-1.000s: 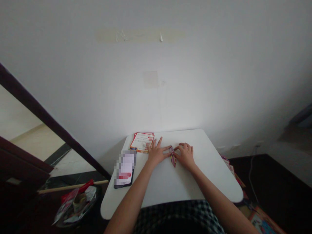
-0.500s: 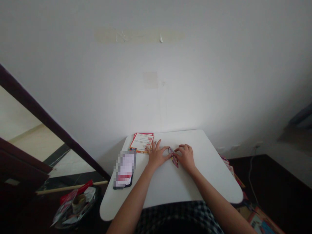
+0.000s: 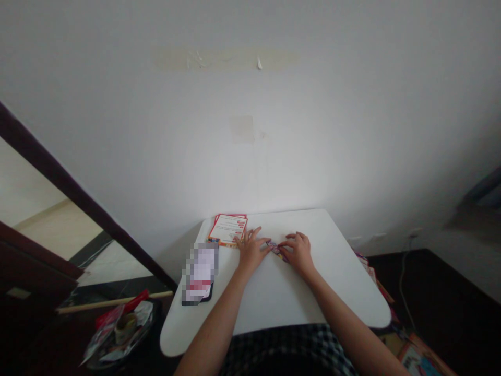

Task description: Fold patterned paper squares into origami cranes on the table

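Between my two hands, low over the white table [image 3: 274, 308], is a small strip of folded patterned paper [image 3: 273, 245] in purple, pink and yellow. The thumb and index finger of my left hand [image 3: 251, 252] pinch its left end, while the other fingers fan out towards the printed cards [image 3: 228, 227]. My right hand [image 3: 298, 253] grips the opposite end with bent fingers, which cover part of the paper. To the left of my left forearm lies a phone [image 3: 201, 271], its screen blurred out.
A white wall [image 3: 250, 167] rises behind the table. On the floor at lower left stands a dark bin [image 3: 154, 318] with wrappers and a cardboard roll [image 3: 126, 326]. Printed booklets [image 3: 420, 357] lie at lower right, and a cable [image 3: 403, 282] hangs nearby.
The folded paper has turned flatter and looks more compact; its lower tip no longer points down towards me. My fingers have shifted slightly around it.
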A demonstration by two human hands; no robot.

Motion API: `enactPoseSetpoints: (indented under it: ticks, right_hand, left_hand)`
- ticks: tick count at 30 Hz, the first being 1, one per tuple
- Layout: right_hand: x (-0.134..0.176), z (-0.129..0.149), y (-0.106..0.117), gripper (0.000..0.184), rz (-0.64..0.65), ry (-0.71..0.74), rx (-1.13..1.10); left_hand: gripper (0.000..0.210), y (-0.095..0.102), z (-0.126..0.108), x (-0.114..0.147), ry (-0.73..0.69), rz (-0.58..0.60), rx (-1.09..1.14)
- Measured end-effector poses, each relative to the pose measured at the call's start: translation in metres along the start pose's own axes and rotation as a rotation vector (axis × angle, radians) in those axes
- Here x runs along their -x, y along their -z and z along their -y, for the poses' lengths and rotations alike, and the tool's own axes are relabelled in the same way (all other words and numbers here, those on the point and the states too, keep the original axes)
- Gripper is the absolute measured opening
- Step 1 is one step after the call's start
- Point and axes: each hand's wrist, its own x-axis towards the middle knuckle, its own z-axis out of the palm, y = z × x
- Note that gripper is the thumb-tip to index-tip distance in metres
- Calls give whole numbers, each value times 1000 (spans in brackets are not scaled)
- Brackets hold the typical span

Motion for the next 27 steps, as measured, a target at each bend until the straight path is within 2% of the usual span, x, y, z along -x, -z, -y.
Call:
enactPoseSetpoints:
  ticks: [16, 19, 23, 27]
  right_hand:
    - [-1, 0, 1, 16, -5, 48, -31]
    - [-1, -1, 1, 14, -97, 82, -60]
    - [1, -2, 4, 14, -277, 112, -30]
    - [5, 3, 8, 16, -318, 119, 70]
  left_hand:
    - [15, 1, 5, 2, -31, -73, 94]
    - [20, -1, 7, 1, -22, -111, 90]
    - [40, -3, 8, 0, 14, -140, 72]
    - [36, -1, 7, 0, 34, -116, 52]
